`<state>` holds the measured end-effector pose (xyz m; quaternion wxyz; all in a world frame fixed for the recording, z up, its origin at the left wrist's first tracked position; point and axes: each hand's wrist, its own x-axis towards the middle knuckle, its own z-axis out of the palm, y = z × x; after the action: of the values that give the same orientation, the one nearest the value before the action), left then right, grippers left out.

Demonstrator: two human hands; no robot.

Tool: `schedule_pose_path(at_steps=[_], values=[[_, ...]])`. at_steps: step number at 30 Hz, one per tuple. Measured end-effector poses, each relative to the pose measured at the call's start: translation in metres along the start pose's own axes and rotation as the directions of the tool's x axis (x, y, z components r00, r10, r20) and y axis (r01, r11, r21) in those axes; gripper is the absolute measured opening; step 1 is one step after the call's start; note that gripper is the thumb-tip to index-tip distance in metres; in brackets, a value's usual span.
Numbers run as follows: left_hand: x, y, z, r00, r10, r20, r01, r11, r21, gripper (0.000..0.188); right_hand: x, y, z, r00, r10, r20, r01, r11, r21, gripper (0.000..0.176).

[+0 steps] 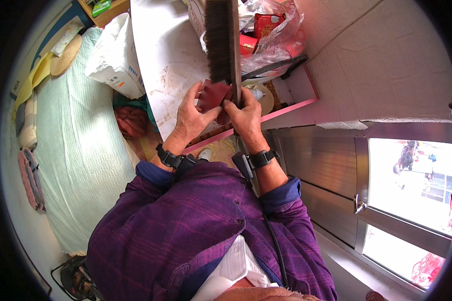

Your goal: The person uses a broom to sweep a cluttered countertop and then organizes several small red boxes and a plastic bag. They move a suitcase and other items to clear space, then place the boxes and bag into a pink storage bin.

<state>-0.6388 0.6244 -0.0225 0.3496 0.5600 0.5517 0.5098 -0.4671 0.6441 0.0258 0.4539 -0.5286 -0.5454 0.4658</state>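
Note:
Between both hands is a dark red, flat, flexible piece [212,96], perhaps leather or sandpaper; its material is not certain. My left hand [194,113] grips its left and lower edge with thumb and fingers. My right hand [247,114] has its thumb on the right part of the red piece. It also holds the wooden handle of a long brush [234,49], which stands away from me with dark bristles pointing left. The fingers behind the handle are partly hidden.
A white table [169,49] bears brown smudges. Beyond the brush lies a clear plastic bag [276,52] with red packets. An open drawer [291,108] holds a round lid-like item. A white bag [113,60] stands left, beside a bed [75,131]. A metal door [320,161] is at right.

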Motion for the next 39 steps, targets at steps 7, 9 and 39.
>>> schedule_pose_path(at_steps=[7, 9, 39], values=[[0.001, 0.000, 0.004, 1.000, 0.021, -0.009, -0.021, 1.000, 0.010, 0.085, 0.002, 0.004, 0.005, 0.998, -0.042, -0.056, 0.034, 0.990, -0.138, 0.029], [0.002, -0.001, 0.005, 0.999, 0.052, -0.009, -0.052, 0.997, 0.056, 0.085, 0.004, 0.002, 0.008, 0.995, -0.036, -0.090, 0.020, 0.985, -0.172, 0.029], [0.009, -0.003, 0.000, 0.989, -0.114, 0.089, 0.122, 0.989, -0.082, 0.080, 0.012, 0.016, 0.001, 1.000, 0.010, -0.016, -0.009, 0.998, 0.059, 0.034]])
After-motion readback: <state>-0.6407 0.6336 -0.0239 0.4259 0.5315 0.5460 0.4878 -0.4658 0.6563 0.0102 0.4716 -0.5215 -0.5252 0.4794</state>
